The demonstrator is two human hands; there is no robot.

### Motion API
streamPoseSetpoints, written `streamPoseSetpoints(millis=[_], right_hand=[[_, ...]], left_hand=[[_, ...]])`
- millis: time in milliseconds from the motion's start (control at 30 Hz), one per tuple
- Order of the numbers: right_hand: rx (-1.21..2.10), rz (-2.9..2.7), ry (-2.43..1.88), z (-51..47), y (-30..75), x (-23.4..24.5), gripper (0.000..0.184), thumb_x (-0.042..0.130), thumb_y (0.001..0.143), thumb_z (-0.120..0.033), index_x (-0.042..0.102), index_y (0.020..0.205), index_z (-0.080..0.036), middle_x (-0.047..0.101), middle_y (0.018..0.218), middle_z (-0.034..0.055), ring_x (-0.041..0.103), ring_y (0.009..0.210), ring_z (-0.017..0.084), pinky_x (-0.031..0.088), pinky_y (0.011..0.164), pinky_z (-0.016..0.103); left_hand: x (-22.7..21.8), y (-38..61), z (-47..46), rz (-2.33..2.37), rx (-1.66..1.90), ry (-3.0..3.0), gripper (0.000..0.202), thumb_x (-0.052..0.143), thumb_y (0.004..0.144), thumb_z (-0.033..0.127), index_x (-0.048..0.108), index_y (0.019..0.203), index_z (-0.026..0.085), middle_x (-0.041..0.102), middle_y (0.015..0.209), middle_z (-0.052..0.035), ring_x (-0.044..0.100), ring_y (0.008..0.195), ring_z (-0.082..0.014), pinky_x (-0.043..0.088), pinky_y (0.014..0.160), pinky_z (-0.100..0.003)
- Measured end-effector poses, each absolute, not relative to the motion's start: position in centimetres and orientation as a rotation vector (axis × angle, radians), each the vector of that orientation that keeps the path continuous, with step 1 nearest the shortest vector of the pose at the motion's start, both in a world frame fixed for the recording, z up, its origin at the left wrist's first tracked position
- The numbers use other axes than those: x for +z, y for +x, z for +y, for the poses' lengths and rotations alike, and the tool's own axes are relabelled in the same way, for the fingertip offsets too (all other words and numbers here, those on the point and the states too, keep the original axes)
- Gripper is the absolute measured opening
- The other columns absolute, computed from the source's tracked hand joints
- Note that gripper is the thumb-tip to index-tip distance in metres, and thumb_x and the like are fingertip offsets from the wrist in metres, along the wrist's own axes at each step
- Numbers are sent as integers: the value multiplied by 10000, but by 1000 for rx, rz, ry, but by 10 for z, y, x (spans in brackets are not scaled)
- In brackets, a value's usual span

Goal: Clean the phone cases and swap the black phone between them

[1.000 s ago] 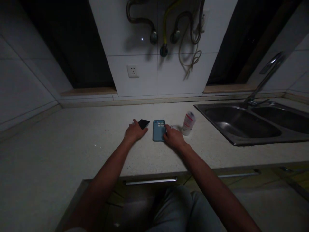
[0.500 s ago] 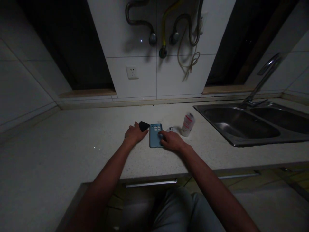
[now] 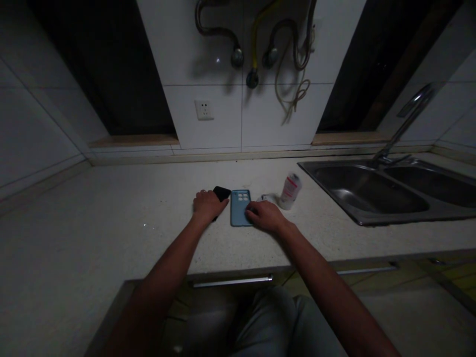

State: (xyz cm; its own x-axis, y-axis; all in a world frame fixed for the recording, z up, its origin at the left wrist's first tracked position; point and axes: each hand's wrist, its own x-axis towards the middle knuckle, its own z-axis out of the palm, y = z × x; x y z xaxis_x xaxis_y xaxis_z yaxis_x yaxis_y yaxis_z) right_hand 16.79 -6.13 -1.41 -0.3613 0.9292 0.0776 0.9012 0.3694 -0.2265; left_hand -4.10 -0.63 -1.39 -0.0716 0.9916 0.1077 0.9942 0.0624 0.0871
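A light blue phone case (image 3: 240,213) with several camera cutouts lies flat on the counter between my hands. My left hand (image 3: 208,204) is closed over a dark phone (image 3: 222,193), just left of the case; its thumb lies along the phone's right side and the palm covers much of the rest. My right hand (image 3: 265,215) rests at the case's right edge, its fingers curled in against it. Behind that hand lies a small crumpled-looking item (image 3: 265,198), too dim to name. A whitish bottle or cup with pink marking (image 3: 290,191) stands close by on the right.
A steel double sink (image 3: 366,218) with a tall faucet (image 3: 405,119) is set into the light counter (image 3: 141,238) on the right. Pipes and a socket (image 3: 204,110) are on the tiled wall. Drawer handles (image 3: 234,282) run below the counter's front edge.
My right index finger has drawn back from near the case's camera cutouts and curled in. The dark phone under my left hand has turned slightly, and its lower end now shows.
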Motion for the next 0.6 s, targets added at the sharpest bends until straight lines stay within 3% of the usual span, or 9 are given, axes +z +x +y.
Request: streamPoseSetpoints(millis=[200,400,600], right_hand=[[16,-1957,-2017,-60,169,-15,415,395,1001,-368,568,1332,-188,754,1017,143,709,919,273,468,749,331],[38,-1911,-2101,-58,173,-19,323,462,949,-301,731,1035,-143,746,995,196,711,904,303,485,735,353],[299,-1519,-1562,-53,174,-20,298,527,893,-364,746,950,-169,751,819,97,675,746,225,479,692,324]], left_hand=[[-11,-40,-10,-2288,-189,-2163,771,509,841,663,661,1173,-16,592,1211,-338,535,1148,-434,437,922,-468],[-13,-42,-10,-2280,-200,-2183,781,490,833,700,665,1172,19,577,1214,-340,535,1155,-441,447,901,-477],[-8,-43,-9,-2138,-510,-2172,745,420,885,692,681,1096,26,591,1167,-335,535,1127,-454,436,898,-531]])
